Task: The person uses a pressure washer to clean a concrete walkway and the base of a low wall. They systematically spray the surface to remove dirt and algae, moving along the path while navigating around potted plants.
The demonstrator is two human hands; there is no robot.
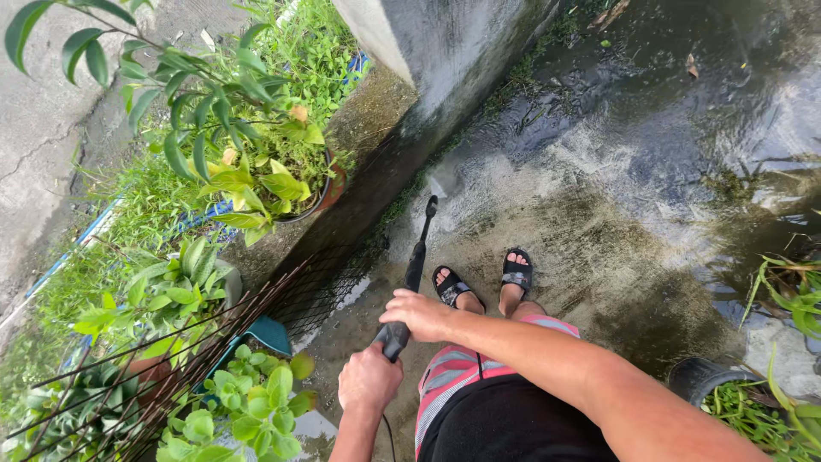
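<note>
Holding a black spray wand [414, 272] in both hands: left hand [369, 379] wrapping the grip at the rear, right hand [419, 313] pressing closed over the barrel ahead. Pointing nozzle down at wet concrete floor [599, 171] beside a grey wall [445, 51]. Likely stiff, fairly light, slippery when wet; best taken at the grip. Sandalled feet [483, 282] standing nearby; potted plants [248, 162] lining a wire fence [171, 359].
</note>
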